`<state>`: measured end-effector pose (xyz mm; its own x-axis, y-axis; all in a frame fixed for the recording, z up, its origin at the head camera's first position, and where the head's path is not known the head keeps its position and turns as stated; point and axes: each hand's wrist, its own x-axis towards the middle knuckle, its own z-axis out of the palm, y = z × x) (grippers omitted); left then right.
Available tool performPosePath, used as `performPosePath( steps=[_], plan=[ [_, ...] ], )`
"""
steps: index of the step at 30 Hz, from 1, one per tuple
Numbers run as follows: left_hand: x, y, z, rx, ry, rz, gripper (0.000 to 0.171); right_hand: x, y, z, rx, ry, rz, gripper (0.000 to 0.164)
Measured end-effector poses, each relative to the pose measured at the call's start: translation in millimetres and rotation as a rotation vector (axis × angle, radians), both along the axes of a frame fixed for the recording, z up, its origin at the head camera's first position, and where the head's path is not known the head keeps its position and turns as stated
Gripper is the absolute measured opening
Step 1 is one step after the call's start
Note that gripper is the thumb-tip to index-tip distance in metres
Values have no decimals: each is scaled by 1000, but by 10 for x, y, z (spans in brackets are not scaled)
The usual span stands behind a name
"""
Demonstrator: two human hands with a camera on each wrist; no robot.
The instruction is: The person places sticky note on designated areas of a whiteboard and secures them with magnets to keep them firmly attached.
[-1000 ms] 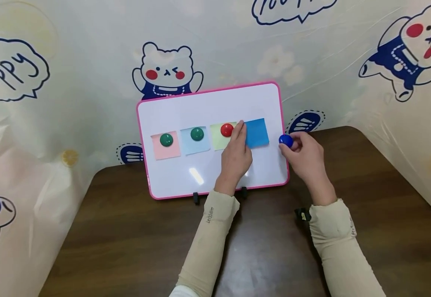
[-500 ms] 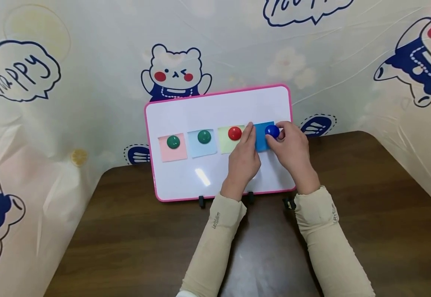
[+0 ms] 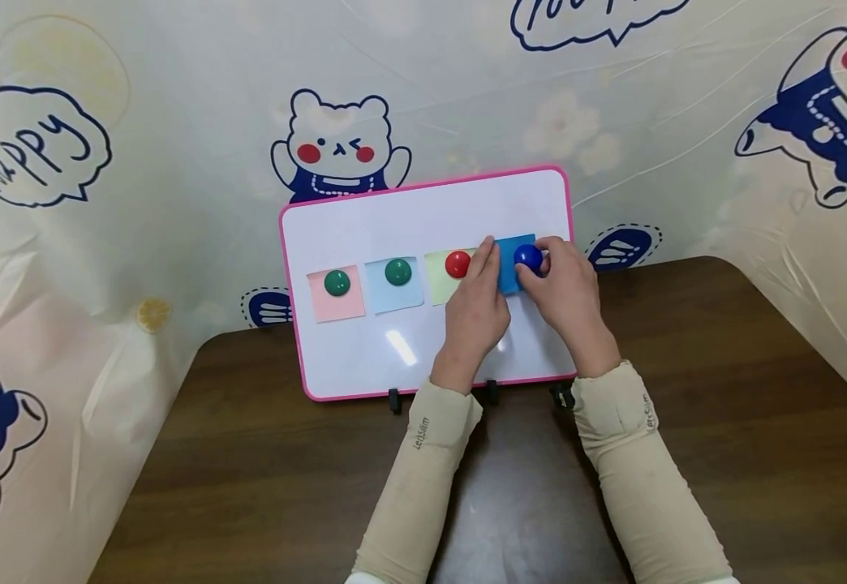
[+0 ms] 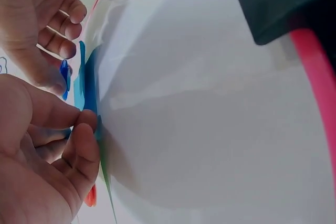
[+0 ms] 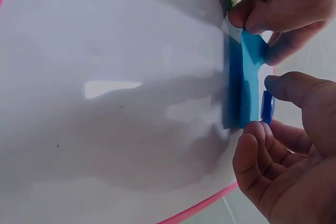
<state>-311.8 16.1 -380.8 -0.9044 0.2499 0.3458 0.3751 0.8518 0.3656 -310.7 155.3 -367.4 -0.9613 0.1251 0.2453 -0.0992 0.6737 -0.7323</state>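
My right hand [image 3: 572, 296] pinches a round blue magnet [image 3: 528, 258] between thumb and fingers, in front of a dark blue sticky note [image 3: 507, 274]. In the right wrist view a narrow gap shows between the magnet [image 5: 268, 107] and the note [image 5: 252, 77]. My left hand [image 3: 476, 316] pinches the note's left edge between thumb and finger, as the left wrist view shows. The note lies against a pink-framed whiteboard [image 3: 423, 345]. Left of it a red magnet [image 3: 457, 264] sits on a pale green note [image 3: 435, 284], partly behind my left fingers.
Green magnets sit on a light blue note [image 3: 402, 298] and a pink note [image 3: 332, 310]. Black clips [image 3: 394, 401] support the board's lower edge on the brown table [image 3: 263, 470]. A cartoon-printed sheet [image 3: 197, 162] hangs behind.
My right hand has carried the blue magnet leftward from the board's right edge to in front of the dark blue note. My left hand has stayed at the note's left edge. The view has shifted slightly.
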Motion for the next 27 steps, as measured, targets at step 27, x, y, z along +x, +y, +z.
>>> performPosePath(
  steps=[27],
  plan=[
    [-27, 15, -69, -33, -6, -8, 66, -129, -82, -143, 32, 91, -35, 53]
  ],
)
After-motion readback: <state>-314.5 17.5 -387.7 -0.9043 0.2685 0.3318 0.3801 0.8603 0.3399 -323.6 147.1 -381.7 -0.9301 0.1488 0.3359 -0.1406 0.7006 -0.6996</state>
